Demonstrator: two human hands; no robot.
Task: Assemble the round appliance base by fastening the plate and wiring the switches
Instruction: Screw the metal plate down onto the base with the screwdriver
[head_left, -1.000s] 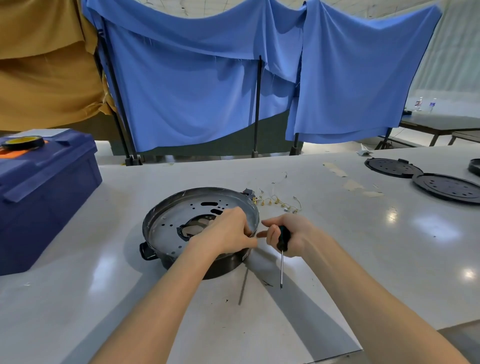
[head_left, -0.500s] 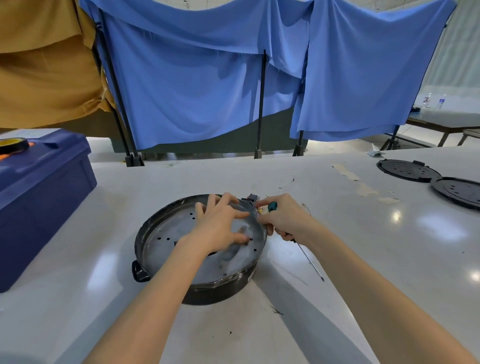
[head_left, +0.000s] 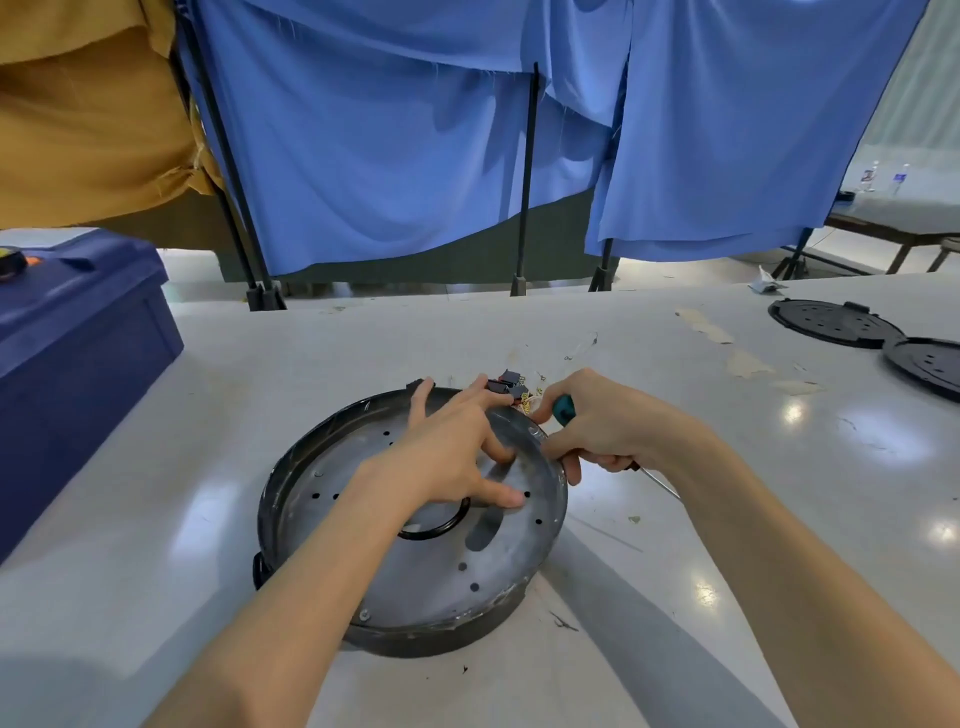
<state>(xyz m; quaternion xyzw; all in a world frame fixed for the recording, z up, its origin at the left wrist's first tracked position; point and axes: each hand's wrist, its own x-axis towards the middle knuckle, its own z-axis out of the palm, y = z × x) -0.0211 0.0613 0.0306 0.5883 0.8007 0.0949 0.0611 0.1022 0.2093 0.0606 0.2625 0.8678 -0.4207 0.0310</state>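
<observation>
A round base (head_left: 395, 631) sits on a table (head_left: 727, 519), with a plate (head_left: 457, 561) lying in it. The left hand (head_left: 447, 457) rests on the plate, fingers spread flat. At the base's right rim, the right hand (head_left: 608, 431) grips a screwdriver (head_left: 563, 408). Just past its far rim lie switches (head_left: 506, 384).

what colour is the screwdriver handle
Teal-green, where the screwdriver handle pokes out of the right hand; head view.

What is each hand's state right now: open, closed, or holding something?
Left hand: open, fingers spread flat on the metal plate.
Right hand: closed around the screwdriver.
</observation>
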